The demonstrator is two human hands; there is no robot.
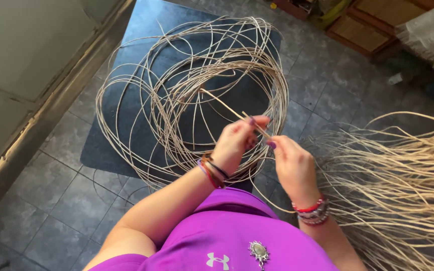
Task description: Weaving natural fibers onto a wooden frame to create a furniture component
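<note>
Both hands pinch one cane strand (227, 108) | left hand (237, 143) | right hand (292, 163) | coil (192, 95) just beyond

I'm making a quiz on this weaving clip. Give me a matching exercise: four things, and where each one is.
Things:
1. coiled cane
2. loose cane strands
3. dark mat
4. single cane strip

Places:
A. pinched between left hand and right hand
B. under the coil
C. fanned across the floor, right
D. lying on the mat

Pairs: 1-D, 2-C, 3-B, 4-A
</note>
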